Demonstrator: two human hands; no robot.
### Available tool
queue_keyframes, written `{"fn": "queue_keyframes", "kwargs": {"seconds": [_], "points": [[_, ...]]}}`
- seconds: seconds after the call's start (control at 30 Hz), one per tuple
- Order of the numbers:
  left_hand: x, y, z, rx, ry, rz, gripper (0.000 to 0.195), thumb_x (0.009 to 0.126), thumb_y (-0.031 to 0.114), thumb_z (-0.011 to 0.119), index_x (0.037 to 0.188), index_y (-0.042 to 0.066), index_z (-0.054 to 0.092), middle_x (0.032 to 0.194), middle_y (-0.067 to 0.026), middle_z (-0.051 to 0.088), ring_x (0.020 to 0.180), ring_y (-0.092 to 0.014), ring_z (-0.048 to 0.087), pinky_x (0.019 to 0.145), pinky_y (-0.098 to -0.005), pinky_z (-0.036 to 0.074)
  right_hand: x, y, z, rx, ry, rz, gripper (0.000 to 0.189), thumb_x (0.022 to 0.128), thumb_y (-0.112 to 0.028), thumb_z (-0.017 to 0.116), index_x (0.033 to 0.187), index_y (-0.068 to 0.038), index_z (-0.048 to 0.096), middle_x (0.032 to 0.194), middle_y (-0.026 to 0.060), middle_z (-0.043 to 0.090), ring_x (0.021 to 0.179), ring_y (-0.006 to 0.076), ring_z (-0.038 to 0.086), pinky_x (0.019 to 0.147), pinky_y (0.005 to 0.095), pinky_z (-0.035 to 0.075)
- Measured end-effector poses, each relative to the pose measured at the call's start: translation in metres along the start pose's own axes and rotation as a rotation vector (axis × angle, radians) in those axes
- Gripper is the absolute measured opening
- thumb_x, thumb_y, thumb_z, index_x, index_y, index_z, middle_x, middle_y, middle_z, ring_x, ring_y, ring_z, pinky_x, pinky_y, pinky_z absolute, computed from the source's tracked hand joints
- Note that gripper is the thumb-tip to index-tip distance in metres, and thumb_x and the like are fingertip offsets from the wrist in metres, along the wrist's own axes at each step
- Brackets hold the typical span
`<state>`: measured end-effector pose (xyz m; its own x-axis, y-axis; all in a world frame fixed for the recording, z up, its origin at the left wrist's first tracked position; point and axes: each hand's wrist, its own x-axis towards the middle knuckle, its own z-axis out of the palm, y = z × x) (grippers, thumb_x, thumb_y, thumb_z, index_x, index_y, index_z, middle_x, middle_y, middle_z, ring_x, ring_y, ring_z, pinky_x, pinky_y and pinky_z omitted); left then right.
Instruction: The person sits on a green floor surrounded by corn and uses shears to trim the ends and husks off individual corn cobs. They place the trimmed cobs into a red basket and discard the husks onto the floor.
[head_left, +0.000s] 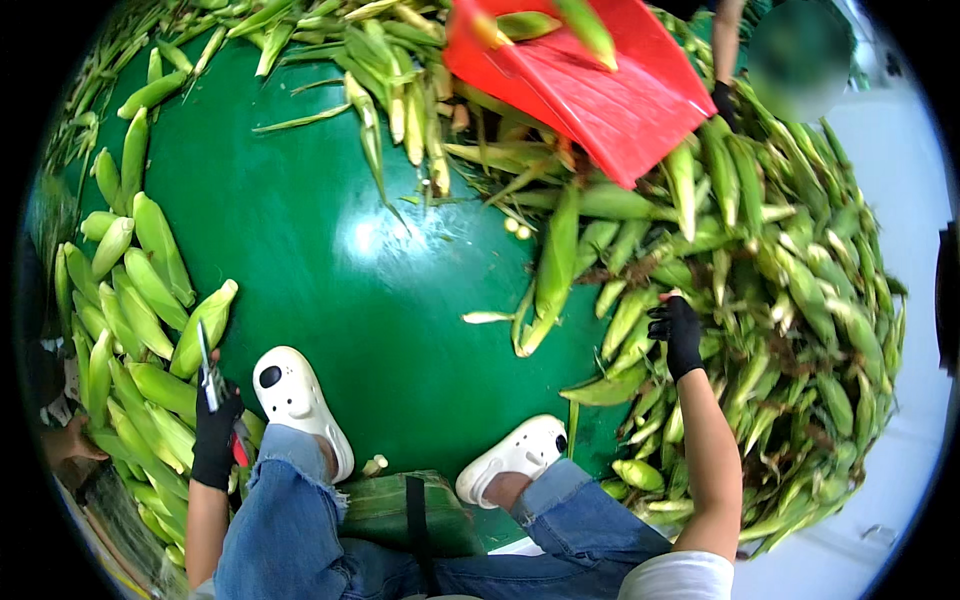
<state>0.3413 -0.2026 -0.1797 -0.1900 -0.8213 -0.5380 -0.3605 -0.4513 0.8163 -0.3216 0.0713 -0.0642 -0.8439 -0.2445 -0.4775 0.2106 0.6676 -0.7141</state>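
My left hand (217, 427), in a black glove with bare fingertips, holds pruning shears (212, 379) with metal blades and a red handle. It is beside a pile of green-husked corn ears (146, 292) at the left. My right hand (677, 334), in a similar black glove, is over the large heap of unhusked corn (810, 300) at the right. Its fingers are partly curled near the ears; whether it grips one I cannot tell. A single husked ear (556, 270) lies at the heap's inner edge on the green floor (300, 225).
A red plastic scoop (600, 97) with corn ears in it is tilted over the heap at the top. Another person's arm (726, 45) is beside it. Another hand (75, 450) shows at the far left. Cut husks and stalks (390, 67) lie at the top.
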Motion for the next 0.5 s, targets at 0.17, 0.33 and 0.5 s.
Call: {"fn": "queue_keyframes", "kwargs": {"seconds": [0.17,0.33,0.5], "points": [[-0.061,-0.073,-0.025,0.215,-0.230,-0.196,0.058,0.078,0.020,0.064,0.129,0.008,0.040,0.104,-0.0108,0.049,0.092,-0.019,0.045,0.075,-0.0309,0.039,-0.115,0.062,-0.066,-1.022,-0.145,-0.453,0.036,0.088,-0.041,0.047,0.108,-0.014,0.060,0.088,0.0160,0.065,0.079,0.0300,0.064,0.068,0.0412,0.049],[-0.115,-0.095,-0.022,0.470,-0.439,-0.206,0.058,0.076,0.021,0.064,0.127,0.007,0.041,0.105,-0.0120,0.050,0.093,-0.021,0.046,0.076,-0.0317,0.039,-0.267,0.154,-0.074,-0.632,-0.423,-0.562,0.028,0.085,-0.030,0.054,0.100,-0.007,0.059,0.091,0.0191,0.063,0.086,0.0357,0.061,0.074,0.0426,0.047],[-0.130,-0.100,0.004,0.632,-0.562,-0.140,0.057,0.075,0.022,0.064,0.126,0.007,0.043,0.105,-0.0132,0.051,0.094,-0.022,0.047,0.077,-0.0325,0.040,-0.325,0.273,-0.038,-0.533,-0.324,-0.332,0.027,0.085,-0.029,0.054,0.099,-0.007,0.059,0.091,0.0183,0.063,0.086,0.0346,0.060,0.075,0.0421,0.047]]}}
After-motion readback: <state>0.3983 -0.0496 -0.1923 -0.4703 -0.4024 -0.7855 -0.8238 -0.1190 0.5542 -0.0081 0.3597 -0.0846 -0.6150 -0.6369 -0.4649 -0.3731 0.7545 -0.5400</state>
